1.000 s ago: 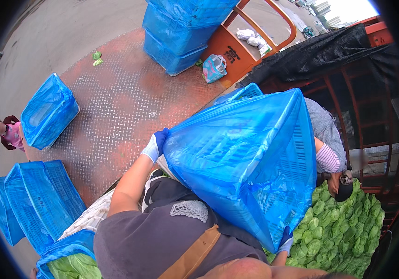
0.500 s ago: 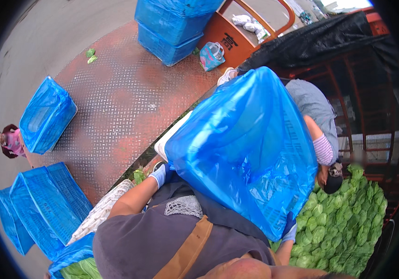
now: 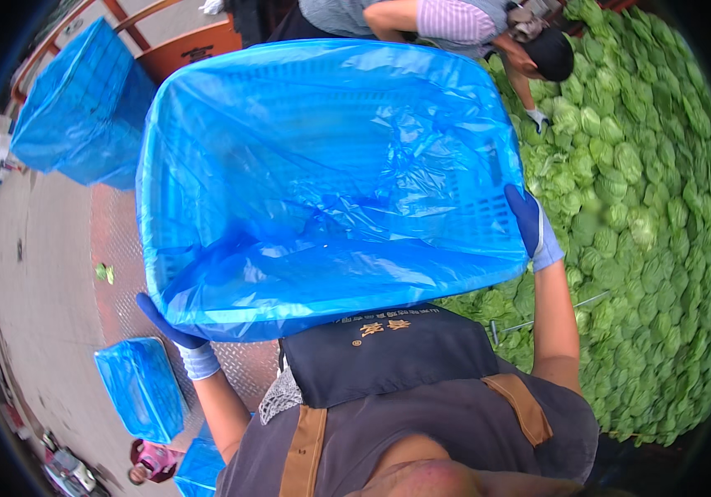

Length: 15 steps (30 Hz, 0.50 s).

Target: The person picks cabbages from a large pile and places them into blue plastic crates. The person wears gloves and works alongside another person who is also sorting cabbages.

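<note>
While another person bends over the heap of green cabbages (image 3: 645, 207), the left hand (image 3: 175, 333) and the right hand (image 3: 529, 222), both blue-gloved, clasp opposite rims of a big blue plastic crate lined with blue film (image 3: 331, 182), held chest-high above the dark apron (image 3: 389, 352).

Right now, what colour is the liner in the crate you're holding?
Blue: a translucent plastic liner covers the crate's inside, seen best in the head view.
</note>
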Motion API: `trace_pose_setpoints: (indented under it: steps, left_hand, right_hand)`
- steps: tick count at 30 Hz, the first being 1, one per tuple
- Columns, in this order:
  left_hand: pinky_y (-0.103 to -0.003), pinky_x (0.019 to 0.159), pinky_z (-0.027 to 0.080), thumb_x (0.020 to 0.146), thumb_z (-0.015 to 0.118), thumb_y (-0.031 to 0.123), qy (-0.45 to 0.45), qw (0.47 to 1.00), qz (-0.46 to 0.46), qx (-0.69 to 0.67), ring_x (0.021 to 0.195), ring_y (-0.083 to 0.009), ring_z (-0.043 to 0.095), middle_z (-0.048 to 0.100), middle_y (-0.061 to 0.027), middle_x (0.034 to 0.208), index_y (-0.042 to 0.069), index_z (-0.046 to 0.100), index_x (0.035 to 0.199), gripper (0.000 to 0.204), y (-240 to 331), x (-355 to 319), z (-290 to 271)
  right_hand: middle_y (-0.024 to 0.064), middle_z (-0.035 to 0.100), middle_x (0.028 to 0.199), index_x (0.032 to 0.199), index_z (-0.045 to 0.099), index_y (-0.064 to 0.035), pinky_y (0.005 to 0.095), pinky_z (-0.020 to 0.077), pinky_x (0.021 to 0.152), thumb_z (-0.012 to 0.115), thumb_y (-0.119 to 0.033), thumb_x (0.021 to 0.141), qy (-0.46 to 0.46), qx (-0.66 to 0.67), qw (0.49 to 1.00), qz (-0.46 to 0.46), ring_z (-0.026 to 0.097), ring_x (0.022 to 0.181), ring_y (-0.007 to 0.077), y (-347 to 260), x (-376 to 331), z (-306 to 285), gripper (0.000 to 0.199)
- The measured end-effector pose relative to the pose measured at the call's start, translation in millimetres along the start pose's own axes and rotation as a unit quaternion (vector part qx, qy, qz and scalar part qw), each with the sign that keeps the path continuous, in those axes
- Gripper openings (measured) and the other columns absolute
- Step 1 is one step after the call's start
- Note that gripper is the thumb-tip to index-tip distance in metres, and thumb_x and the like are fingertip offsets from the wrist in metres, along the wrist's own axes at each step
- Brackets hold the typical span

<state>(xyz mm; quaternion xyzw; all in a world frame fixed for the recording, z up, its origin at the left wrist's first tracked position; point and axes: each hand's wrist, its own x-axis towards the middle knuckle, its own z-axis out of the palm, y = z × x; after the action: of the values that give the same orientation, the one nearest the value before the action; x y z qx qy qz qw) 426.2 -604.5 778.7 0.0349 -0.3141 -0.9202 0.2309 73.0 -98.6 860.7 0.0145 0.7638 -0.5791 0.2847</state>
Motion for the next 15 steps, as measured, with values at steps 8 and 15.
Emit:
trace_pose_setpoints:
  steps: [8,15]
  left_hand:
    - [-0.045,0.115,0.038,0.109,0.042,0.025,0.387,0.461,0.369,0.708,0.134,-0.0314,0.050,0.049,-0.0216,0.149,-0.005,0.038,0.151,0.052,35,16,59]
    - [-0.041,0.107,0.047,0.105,0.042,0.018,-0.142,0.745,-0.148,0.635,0.130,-0.0304,0.057,0.057,-0.0198,0.142,-0.002,0.040,0.152,0.051,-207,109,309]
  right_hand:
    - [0.0112,0.064,0.131,0.141,0.054,-0.0074,0.0392,0.0490,0.101,0.034,-0.056,0.108,-0.048,0.343,0.937,-0.054,0.064,0.113,0.0224,142,34,-81,0.062]
    - [0.0129,0.049,0.152,0.153,0.042,-0.0048,0.0360,0.0346,0.116,0.050,-0.022,0.107,0.012,0.157,0.965,-0.208,0.046,0.139,0.0202,228,82,-3,0.050]
